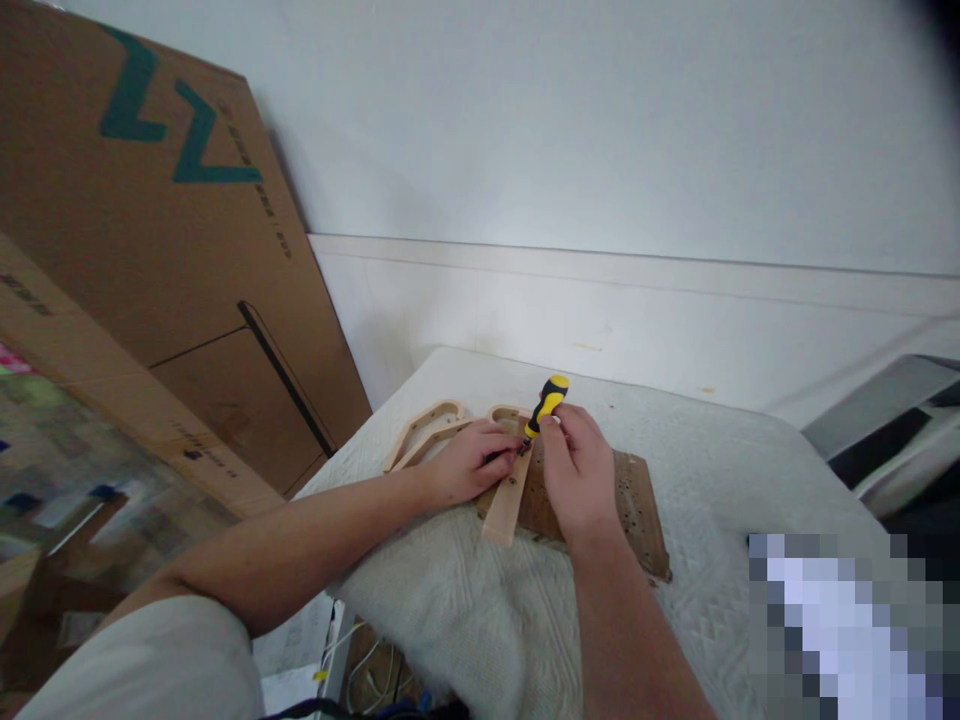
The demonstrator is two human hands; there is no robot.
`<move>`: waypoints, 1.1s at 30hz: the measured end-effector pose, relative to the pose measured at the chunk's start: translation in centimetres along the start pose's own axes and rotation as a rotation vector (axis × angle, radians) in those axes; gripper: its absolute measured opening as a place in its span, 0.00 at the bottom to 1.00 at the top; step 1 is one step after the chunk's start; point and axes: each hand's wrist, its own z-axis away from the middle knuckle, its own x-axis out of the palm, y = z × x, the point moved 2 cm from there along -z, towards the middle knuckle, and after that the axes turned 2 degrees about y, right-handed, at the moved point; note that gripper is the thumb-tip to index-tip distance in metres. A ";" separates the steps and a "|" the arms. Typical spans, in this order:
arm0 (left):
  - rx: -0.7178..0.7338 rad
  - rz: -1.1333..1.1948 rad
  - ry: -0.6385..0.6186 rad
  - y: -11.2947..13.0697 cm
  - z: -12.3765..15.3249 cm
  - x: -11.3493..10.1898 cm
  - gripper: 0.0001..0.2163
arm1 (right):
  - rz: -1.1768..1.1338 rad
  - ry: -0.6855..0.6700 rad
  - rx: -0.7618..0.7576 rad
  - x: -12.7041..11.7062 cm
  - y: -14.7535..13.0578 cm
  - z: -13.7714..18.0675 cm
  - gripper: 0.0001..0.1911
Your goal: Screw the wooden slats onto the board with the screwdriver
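Note:
My right hand [579, 468] is closed around a stubby yellow-and-black screwdriver [549, 400], which is tilted with its tip down against a pale wooden strip [504, 512]. My left hand [474, 468] lies over the strip, its fingertips drawn together beside the screwdriver's tip. Something small and dark shows at those fingers, too small to name. A dark screw head or hole [513, 482] is visible in the strip just below them. Under the strip lies a brown wooden board [639, 500] dotted with many small holes. Beyond my left hand rests a curved pale wooden piece [420, 428].
A light textured cloth [705, 450] covers the table, which stands against a white wall [600, 150]. On the left leans a large cardboard box [187, 260]. Grey and dark objects [892, 430] sit at the right edge. White cables [367, 665] hang below the table's front.

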 end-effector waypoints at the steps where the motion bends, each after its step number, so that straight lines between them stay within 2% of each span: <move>1: 0.001 0.001 -0.003 0.0 0.0 0.0 0.10 | -0.005 0.007 0.020 0.0 0.1 0.0 0.12; 6: 0.005 -0.011 -0.018 0.1 -0.1 -0.1 0.10 | -0.003 0.073 0.193 0.1 0.7 0.0 0.17; 8: 0.000 -0.011 -0.013 0.2 -0.1 -0.1 0.11 | -0.021 0.044 0.185 0.2 0.7 0.0 0.18; 13: -0.007 0.001 -0.014 0.3 -0.1 -0.2 0.11 | 0.014 -0.035 0.028 0.2 0.4 0.0 0.13; 19: -0.009 -0.016 0.009 0.3 0.0 0.0 0.11 | 0.010 0.022 0.136 0.0 0.7 -0.1 0.16; 26: -0.003 -0.041 0.027 0.4 0.1 0.1 0.11 | -0.054 -0.060 0.015 -0.4 0.3 0.0 0.12; 33: 0.013 -0.043 0.036 0.3 0.1 0.2 0.12 | -0.009 -0.029 0.182 -0.1 1.2 0.1 0.18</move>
